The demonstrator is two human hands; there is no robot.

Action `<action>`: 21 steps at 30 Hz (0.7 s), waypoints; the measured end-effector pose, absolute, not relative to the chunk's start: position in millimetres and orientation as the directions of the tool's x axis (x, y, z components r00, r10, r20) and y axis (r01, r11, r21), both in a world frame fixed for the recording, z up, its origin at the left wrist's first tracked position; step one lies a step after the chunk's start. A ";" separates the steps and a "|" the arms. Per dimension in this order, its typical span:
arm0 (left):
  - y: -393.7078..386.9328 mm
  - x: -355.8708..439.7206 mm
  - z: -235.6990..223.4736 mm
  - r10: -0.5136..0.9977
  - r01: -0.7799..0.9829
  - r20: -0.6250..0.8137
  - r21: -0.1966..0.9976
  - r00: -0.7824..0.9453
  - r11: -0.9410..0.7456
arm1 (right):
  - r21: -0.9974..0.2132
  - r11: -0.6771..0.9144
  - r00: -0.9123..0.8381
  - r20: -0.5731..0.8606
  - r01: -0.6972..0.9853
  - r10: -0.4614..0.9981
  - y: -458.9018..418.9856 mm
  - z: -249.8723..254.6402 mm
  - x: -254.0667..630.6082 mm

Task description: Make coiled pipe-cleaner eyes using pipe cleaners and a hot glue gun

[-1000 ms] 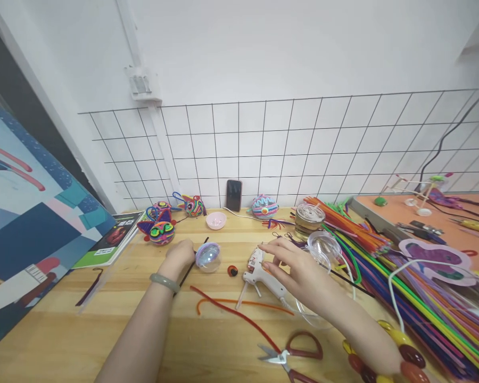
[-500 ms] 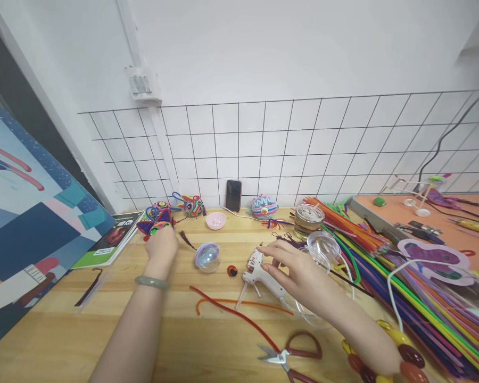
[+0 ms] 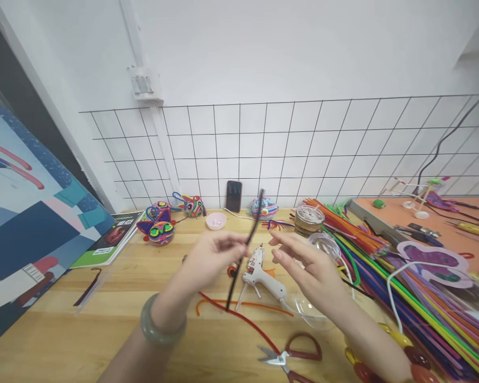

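Observation:
My left hand (image 3: 211, 260), with a jade bangle at the wrist, pinches a black pipe cleaner (image 3: 234, 279) between thumb and fingers. The stem stands tilted in the air, its upper end leaning right. Opposite it, my right hand (image 3: 311, 266) has its fingers apart, with nothing in them. A white hot glue gun (image 3: 271, 283) rests on the table between and below the hands. Partly behind my left hand sits a small red-orange and black coil (image 3: 231, 272). Nearer to me lie a red pipe cleaner (image 3: 259, 334), an orange pipe cleaner (image 3: 263, 306) and open scissors (image 3: 278, 359).
Colourful wrapped ball figures (image 3: 162, 234) stand at the back left near a pink bowl (image 3: 216, 221). A phone (image 3: 233, 196) leans against the wire grid. Bundles of pipe cleaners (image 3: 407, 298) and a clear jar (image 3: 308, 219) occupy the right side.
My left hand has come back from the ball figures at the left to the middle, now with a black pipe cleaner in it. My right hand has shifted slightly right.

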State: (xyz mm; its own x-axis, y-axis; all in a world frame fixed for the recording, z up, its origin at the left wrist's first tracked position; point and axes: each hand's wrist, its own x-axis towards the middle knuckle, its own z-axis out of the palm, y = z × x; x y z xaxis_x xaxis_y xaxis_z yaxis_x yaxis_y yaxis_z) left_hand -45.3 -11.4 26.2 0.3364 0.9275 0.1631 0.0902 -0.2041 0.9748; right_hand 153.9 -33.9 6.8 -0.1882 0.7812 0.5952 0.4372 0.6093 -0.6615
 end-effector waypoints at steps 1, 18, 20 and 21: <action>-15.1 -34.6 20.5 0.898 0.065 0.120 0.985 0.423 -0.163 | -0.710 0.586 -0.151 0.579 0.390 0.801 -36.1 9.8 154.3; -25.4 -31.1 30.7 0.877 0.181 0.332 0.894 0.347 -0.410 | -0.599 0.623 -0.325 0.536 0.503 0.779 -52.1 27.7 156.8; -27.4 -34.2 34.3 0.822 0.301 0.457 0.775 0.340 -0.555 | -0.575 0.631 -0.359 0.523 0.521 0.773 -52.9 26.8 156.0; -28.4 -34.6 34.9 0.781 0.348 0.508 0.704 0.364 -0.620 | -0.564 0.632 -0.368 0.518 0.531 0.772 -53.1 26.1 155.7</action>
State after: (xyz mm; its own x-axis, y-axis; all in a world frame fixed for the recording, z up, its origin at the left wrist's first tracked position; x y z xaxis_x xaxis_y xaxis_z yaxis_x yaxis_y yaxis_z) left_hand -34.6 -28.4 34.9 0.3639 0.7809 0.5078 0.3479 -0.6196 0.7036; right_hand 155.7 -53.1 26.1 -0.3683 0.7719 0.5181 0.5308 0.6321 -0.5645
